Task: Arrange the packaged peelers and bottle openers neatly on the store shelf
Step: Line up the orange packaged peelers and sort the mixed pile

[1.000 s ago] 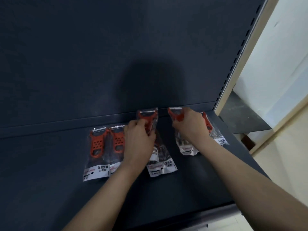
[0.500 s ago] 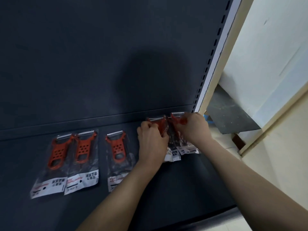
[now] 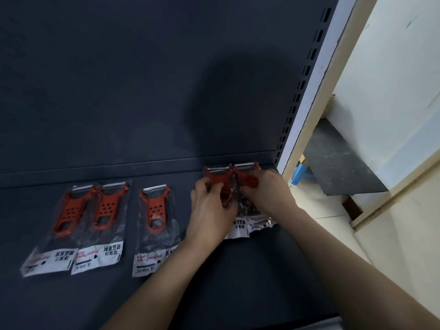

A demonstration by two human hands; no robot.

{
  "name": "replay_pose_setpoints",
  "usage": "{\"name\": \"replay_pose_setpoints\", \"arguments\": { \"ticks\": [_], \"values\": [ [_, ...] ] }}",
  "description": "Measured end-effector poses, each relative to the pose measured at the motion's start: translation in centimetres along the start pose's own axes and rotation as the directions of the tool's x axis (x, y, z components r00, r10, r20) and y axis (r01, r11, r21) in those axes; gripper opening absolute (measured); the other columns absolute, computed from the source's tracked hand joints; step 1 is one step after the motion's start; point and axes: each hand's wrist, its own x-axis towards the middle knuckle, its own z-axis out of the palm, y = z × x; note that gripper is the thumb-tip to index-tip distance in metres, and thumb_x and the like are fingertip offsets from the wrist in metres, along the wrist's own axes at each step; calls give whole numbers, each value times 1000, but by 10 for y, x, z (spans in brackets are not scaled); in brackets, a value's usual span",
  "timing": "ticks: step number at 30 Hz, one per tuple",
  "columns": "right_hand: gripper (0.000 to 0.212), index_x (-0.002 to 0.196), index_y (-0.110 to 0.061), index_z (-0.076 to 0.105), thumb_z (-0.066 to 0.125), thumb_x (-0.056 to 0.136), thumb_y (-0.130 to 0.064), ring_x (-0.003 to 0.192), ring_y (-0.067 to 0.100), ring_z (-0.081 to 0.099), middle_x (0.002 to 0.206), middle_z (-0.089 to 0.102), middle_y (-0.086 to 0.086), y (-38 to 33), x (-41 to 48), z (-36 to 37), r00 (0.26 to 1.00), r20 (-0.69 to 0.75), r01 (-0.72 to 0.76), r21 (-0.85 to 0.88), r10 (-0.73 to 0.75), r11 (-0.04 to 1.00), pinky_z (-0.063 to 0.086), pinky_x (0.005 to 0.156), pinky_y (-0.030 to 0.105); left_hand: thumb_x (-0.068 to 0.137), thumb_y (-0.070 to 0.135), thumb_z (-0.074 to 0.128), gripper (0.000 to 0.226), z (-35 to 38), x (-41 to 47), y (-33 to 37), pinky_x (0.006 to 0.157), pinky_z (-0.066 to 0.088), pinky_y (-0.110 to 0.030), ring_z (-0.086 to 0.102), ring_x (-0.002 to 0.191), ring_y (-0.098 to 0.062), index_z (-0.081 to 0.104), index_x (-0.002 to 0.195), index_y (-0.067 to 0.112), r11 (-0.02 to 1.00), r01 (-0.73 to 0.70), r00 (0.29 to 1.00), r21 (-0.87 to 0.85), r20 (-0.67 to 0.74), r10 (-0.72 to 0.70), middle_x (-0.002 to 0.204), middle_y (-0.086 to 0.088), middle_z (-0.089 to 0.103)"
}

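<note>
**Change.** A second ago the left hand (image 3: 209,210) held one pack raised over another, and the packs by the right hand (image 3: 266,194) lay spread apart. Half a second ago both hands had closed in on one pair. Now that pair lies side by side, edges touching, tops against the foot of the back panel (image 3: 142,91), at the right end of the shelf (image 3: 238,287). The three packs to the left lie as they did half a second ago.

**Item.** Each is a red plastic peeler with rows of round holes in the body, a metal blade across the top and an opening at the lower end. It is sealed in a clear bag with a white label, printed in black and red, at the near end. All lie flat on the shelf, blades to the back.

**Count.** Five packs can be seen.
- The far-left pack (image 3: 64,210) and second pack (image 3: 106,206) overlap at their edges.
- The third pack (image 3: 156,210) lies alone, just left of the left hand.
- The fourth pack (image 3: 217,173) is gripped low on its red body by the curled fingers (image 3: 219,186) of the left hand.
- The fifth pack (image 3: 245,171) is gripped by the curled fingers of the right hand; its label end is crumpled.

Whether more packs lie under the hands cannot be told.

**Surroundings.** One slotted upright (image 3: 307,75) stands at the shelf's right edge.
</note>
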Motion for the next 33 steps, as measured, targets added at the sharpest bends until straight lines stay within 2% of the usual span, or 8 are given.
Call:
{"name": "replay_pose_setpoints", "arguments": {
  "ticks": [4, 13, 17, 20, 23, 27, 30, 33],
  "values": [
    [35, 119, -14, 60, 60, 88, -30, 105, 30, 51, 109, 54, 13, -1, -3, 1, 1000, 6, 8, -12, -8, 1000, 44, 87, 35, 85, 27, 64, 49, -1, -2, -2, 107, 30, -21, 33, 129, -16, 50, 130, 16, 999, -31, 997, -25, 71, 33, 141, 0, 27],
    [41, 126, -16, 54, 60, 89, -32, 106, 26, 51, 114, 54, 10, -1, -9, 3, 999, -51, -17, 51, 20, 999, 45, 91, 37, 86, 13, 63, 36, 1, 5, -4, 100, 32, -15, 49, 118, -16, 57, 122, 11, 998, -66, 998, 8, -10, 66, 137, -1, 38],
    [43, 128, -17, 51, 56, 91, -37, 112, 28, 48, 117, 54, 10, -3, -14, 0, 996, -89, -22, 48, 27, 999, 43, 94, 39, 85, 22, 65, 41, 0, 6, -3, 100, 34, -18, 48, 118, -16, 55, 124, 13, 999, -52, 999, -10, 14, 52, 137, 1, 36],
    [41, 128, -15, 52, 54, 92, -33, 116, 28, 44, 124, 55, 9, -11, -18, -6, 981, -196, 3, 22, 1, 1000, 39, 96, 38, 83, 34, 67, 49, -8, 4, -3, 102, 34, -24, 43, 122, -17, 53, 126, 15, 999, -38, 999, -26, 6, 38, 138, 2, 35],
    [36, 125, -13, 56, 55, 92, -26, 113, 25, 49, 121, 58, 8, -32, -23, -8, 968, -240, 82, 51, -68, 995, 40, 94, 35, 88, 28, 61, 45, -27, -4, -10, 105, 33, -27, 41, 124, -20, 51, 129, 12, 997, -62, 996, 42, -60, 64, 138, -3, 39],
    [29, 116, -10, 62, 58, 89, -23, 106, 28, 54, 111, 63, 11, -75, -32, 11, 960, -162, 243, 78, -228, 967, 39, 87, 32, 87, 12, 60, 32, -62, -17, -39, 99, 40, -37, 50, 111, -30, 59, 118, 5, 985, -15, 975, 174, -218, 53, 121, -13, 53],
    [32, 114, -8, 60, 58, 89, -28, 105, 30, 55, 111, 61, 14, -109, -39, 33, 954, 2, 298, 71, -299, 952, 45, 86, 34, 85, 12, 59, 28, -89, -28, -70, 89, 40, -46, 48, 103, -38, 61, 111, 3, 932, 137, 951, 335, -307, -29, 112, -19, 55],
    [39, 112, -7, 59, 58, 89, -39, 105, 31, 54, 110, 58, 15, -137, -47, 53, 947, 155, 283, 10, -281, 959, 47, 86, 36, 88, 17, 57, 28, -111, -38, -98, 84, 38, -48, 46, 102, -41, 61, 110, 1, 847, 305, 930, 435, -327, -167, 110, -24, 53]
  ]
}}
